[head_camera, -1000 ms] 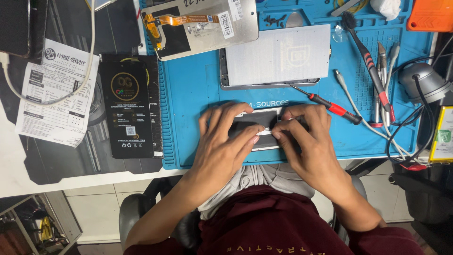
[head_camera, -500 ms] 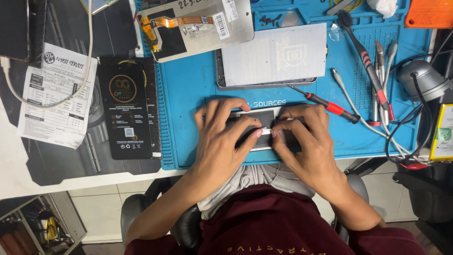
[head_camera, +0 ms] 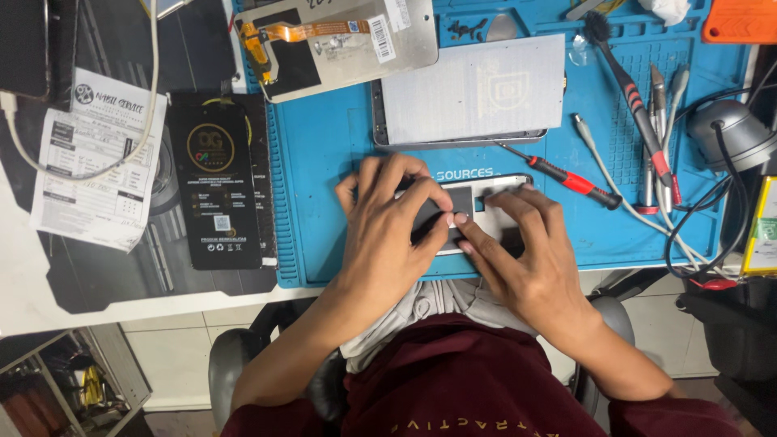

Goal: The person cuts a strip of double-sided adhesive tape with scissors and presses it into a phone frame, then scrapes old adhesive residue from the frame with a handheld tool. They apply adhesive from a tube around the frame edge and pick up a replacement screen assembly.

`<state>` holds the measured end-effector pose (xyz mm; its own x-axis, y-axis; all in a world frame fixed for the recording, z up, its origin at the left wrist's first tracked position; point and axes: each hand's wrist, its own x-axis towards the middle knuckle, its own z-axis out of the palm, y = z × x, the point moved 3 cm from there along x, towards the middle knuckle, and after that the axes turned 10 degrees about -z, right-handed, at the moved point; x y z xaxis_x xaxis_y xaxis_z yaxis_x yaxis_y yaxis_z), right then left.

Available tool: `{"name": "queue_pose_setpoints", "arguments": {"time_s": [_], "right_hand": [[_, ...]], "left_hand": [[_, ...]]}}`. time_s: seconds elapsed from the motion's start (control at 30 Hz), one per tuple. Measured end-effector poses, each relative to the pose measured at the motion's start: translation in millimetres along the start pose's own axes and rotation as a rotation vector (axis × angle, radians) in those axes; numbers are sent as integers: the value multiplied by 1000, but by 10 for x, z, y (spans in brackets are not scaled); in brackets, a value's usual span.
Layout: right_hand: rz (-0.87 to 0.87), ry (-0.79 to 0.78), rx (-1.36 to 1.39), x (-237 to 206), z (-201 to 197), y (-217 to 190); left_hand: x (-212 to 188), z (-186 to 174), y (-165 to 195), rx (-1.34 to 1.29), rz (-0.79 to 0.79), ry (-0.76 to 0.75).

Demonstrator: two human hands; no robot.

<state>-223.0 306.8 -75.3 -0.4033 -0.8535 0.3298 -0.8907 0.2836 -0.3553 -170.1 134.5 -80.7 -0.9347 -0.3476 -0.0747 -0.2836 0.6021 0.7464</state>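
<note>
A phone body [head_camera: 473, 198] with a silver frame and a dark inner part lies on the blue work mat [head_camera: 324, 154], near its front edge. My left hand [head_camera: 388, 222] rests over its left half, thumb and fingers curled onto it. My right hand [head_camera: 518, 251] covers the lower right part, its index finger pressing on the dark middle area beside my left thumb. Most of the phone is hidden under both hands.
A grey plate [head_camera: 477, 89] on another phone frame lies behind my hands. A screen panel with an orange flex cable [head_camera: 340, 40] sits at the mat's back left. A red-handled screwdriver [head_camera: 566, 180], tweezers and a brush [head_camera: 627, 81] lie right. A black box [head_camera: 214, 186] and papers [head_camera: 97, 162] lie left.
Both hands have shifted slightly on the phone; my right index finger has drawn in toward my left thumb at the phone's middle. The phone stays in the same spot.
</note>
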Motion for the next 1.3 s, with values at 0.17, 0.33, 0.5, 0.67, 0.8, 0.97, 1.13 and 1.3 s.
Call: {"name": "queue_pose_setpoints", "arguments": {"time_s": [0.17, 0.33, 0.5, 0.67, 0.8, 0.97, 1.13, 1.3], "right_hand": [[-7, 40, -105, -52, -4, -41], [76, 135, 30, -85, -46, -1], [97, 104, 46, -53, -68, 1], [141, 69, 57, 33, -61, -60], [207, 32, 62, 92, -70, -81], [291, -56, 57, 171, -58, -112], [309, -69, 21, 268, -43, -189], [327, -85, -19, 335, -2, -253]], "left_hand": [[-47, -9, -20, -35, 11, 8], [-165, -81, -94, -65, 82, -12], [-283, -85, -92, -28, 165, 23], [-259, -65, -95, 25, 195, 31], [-247, -70, -110, 25, 213, 25], [-235, -63, -177, 38, 191, -11], [-235, -54, -254, 32, 184, -28], [-225, -49, -317, 25, 193, -30]]}}
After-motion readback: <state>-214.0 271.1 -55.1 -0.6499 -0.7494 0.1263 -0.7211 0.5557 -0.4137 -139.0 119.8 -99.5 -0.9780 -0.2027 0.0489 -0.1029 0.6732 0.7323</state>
